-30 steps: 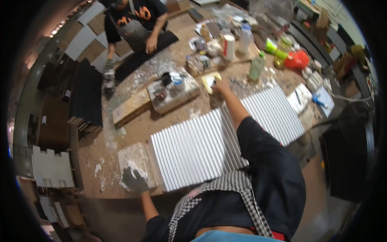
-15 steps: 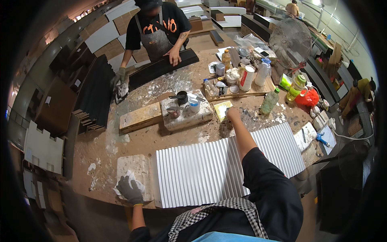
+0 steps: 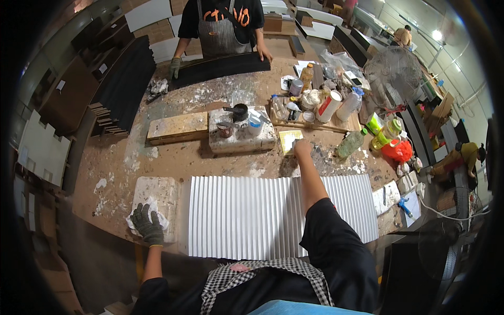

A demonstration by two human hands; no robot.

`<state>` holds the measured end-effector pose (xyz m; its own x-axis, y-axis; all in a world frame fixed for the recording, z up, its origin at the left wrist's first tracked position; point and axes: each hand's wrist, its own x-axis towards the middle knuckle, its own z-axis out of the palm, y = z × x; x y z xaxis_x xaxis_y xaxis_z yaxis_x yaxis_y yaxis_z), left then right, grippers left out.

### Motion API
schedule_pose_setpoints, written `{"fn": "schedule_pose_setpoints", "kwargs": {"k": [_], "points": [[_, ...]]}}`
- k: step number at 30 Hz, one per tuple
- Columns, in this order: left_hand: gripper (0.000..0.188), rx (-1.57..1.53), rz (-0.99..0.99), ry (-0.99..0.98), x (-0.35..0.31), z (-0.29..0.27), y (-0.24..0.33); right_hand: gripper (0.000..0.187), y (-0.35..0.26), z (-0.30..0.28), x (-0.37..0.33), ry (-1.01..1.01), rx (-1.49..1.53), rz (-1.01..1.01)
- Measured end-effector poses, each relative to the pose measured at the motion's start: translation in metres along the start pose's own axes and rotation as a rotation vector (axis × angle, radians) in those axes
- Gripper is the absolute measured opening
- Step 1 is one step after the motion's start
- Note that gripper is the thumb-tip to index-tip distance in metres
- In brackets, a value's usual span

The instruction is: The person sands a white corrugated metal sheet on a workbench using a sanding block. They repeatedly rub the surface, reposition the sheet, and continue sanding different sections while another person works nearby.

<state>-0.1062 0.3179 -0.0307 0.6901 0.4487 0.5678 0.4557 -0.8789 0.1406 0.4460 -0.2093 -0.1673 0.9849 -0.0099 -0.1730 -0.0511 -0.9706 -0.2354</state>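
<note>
My left hand (image 3: 147, 224), in a grey-green glove, lies with fingers spread on a crumpled white cloth (image 3: 162, 215). Under the cloth is a paint-stained pale block (image 3: 153, 187) at the table's near left. My right hand (image 3: 302, 149) is bare and reaches over a row of silvery-white strips (image 3: 236, 215) laid side by side. Its fingers are closed at the lower right edge of a small yellow-bordered sheet (image 3: 286, 147); what they pinch, if anything, is hidden. Left of that sheet, a stained white block (image 3: 226, 143) carries a black cup (image 3: 240, 112) and a white-and-blue cup (image 3: 255, 125).
Across the table (image 3: 115, 181), a person (image 3: 226, 37) holds a long black panel (image 3: 220, 72). A tray (image 3: 320, 125) bears several bottles and jars. A green bottle (image 3: 350, 143), a red bag (image 3: 397, 150) and a fan (image 3: 392, 73) stand right. Dark boards (image 3: 123, 84) are stacked left.
My view has shifted, so the table sits differently in the picture. The co-worker has straightened, hands now at both ends of the black panel, and the grey rag is let go. My hands keep their places.
</note>
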Motion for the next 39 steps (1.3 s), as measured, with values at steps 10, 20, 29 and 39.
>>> {"fn": "schedule_pose_setpoints", "kwargs": {"k": [10,20,29,39], "points": [[0.037,-0.045,-0.036,-0.051,0.001,0.001,0.003,0.083,0.011,-0.035,-0.013,0.055,-0.042,0.025],[0.037,0.025,-0.105,-0.064,-0.013,-0.018,-0.002,0.076,-0.026,-0.051,-0.045,-0.013,-0.111,-0.061],[0.038,0.016,-0.123,-0.035,-0.013,-0.014,0.000,0.073,-0.021,-0.047,-0.043,0.043,-0.132,-0.138],[0.036,0.012,-0.103,-0.035,-0.015,-0.019,0.000,0.076,-0.013,-0.048,-0.049,0.088,0.010,-0.108]]}}
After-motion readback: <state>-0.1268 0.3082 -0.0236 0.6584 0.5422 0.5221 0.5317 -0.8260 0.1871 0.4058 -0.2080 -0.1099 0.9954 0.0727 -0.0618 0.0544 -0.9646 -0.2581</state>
